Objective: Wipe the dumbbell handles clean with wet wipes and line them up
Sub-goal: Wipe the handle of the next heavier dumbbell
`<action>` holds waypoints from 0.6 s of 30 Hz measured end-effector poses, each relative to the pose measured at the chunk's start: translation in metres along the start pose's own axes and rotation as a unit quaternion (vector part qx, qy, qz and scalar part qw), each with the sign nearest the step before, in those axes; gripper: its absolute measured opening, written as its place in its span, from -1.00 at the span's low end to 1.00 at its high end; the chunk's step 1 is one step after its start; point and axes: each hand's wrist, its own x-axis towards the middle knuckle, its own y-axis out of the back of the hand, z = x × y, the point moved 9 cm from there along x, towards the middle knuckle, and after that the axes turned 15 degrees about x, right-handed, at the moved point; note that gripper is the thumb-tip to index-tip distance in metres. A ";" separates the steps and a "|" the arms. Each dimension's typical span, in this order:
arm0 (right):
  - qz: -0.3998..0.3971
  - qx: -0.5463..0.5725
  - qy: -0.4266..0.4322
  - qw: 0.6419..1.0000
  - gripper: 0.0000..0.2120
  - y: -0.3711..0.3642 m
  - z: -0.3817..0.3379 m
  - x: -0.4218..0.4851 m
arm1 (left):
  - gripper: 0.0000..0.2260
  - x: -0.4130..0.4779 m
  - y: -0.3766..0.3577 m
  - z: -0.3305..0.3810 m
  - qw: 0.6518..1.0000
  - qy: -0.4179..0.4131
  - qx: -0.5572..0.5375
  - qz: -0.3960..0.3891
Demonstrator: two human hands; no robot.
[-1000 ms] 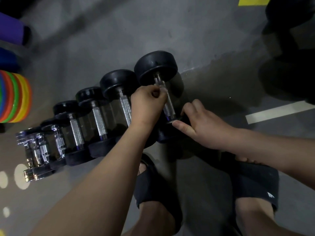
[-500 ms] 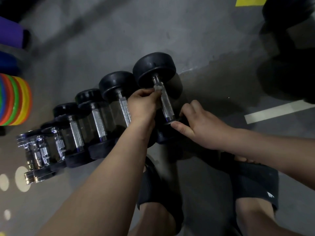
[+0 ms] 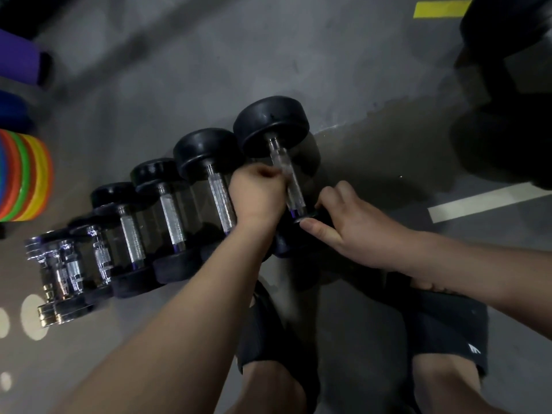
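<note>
Several dumbbells lie side by side in a row on the grey floor, small chrome ones (image 3: 56, 276) at the left and black-headed ones growing larger to the right. The largest dumbbell (image 3: 271, 121) is at the right end. My left hand (image 3: 257, 195) curls its fingers round this dumbbell's chrome handle (image 3: 295, 195) near the middle. A pale blur at the fingertips may be a wipe; I cannot tell. My right hand (image 3: 355, 231) grips the near black head, fingers curled over it and thumb along its edge.
My feet in black slippers (image 3: 445, 327) stand just below the row. Coloured stacked discs (image 3: 27, 174) and a purple roller (image 3: 18, 55) sit at the left edge. Large dark weights (image 3: 507, 94) fill the upper right. White (image 3: 484, 201) and yellow (image 3: 442, 8) floor lines lie on the right.
My left hand has slid a little along the largest dumbbell's handle toward me. My right hand has stayed on the near head.
</note>
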 end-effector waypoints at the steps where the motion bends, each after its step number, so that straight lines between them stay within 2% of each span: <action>1: -0.001 -0.005 0.000 1.000 -0.51 0.000 0.000 0.001 | -0.88 -0.008 -0.002 -0.001 0.999 -0.019 0.031 -0.008; 3: -0.005 -0.012 -0.002 1.000 -0.52 -0.002 0.001 0.002 | -0.91 -0.009 -0.008 -0.003 0.998 -0.017 0.046 -0.026; 6: -0.005 -0.015 -0.006 1.000 -0.52 -0.002 0.000 0.002 | -0.89 0.012 -0.007 0.000 0.999 0.018 -0.014 -0.032; 9: 0.000 -0.014 -0.009 1.000 -0.49 -0.001 0.001 0.001 | -0.91 0.016 -0.003 0.007 0.999 -0.015 0.018 -0.024; 14: -0.004 -0.018 -0.006 1.000 -0.54 -0.002 0.002 0.002 | -0.92 -0.027 -0.017 -0.010 0.982 0.002 0.072 -0.173; 16: -0.003 -0.014 -0.001 1.000 -0.55 -0.001 0.001 0.002 | -0.91 -0.025 -0.018 -0.010 0.983 0.005 0.067 -0.173; 18: -0.003 -0.003 0.003 1.000 -0.49 0.000 0.000 0.001 | -0.91 -0.016 -0.014 -0.004 0.990 -0.003 0.053 -0.133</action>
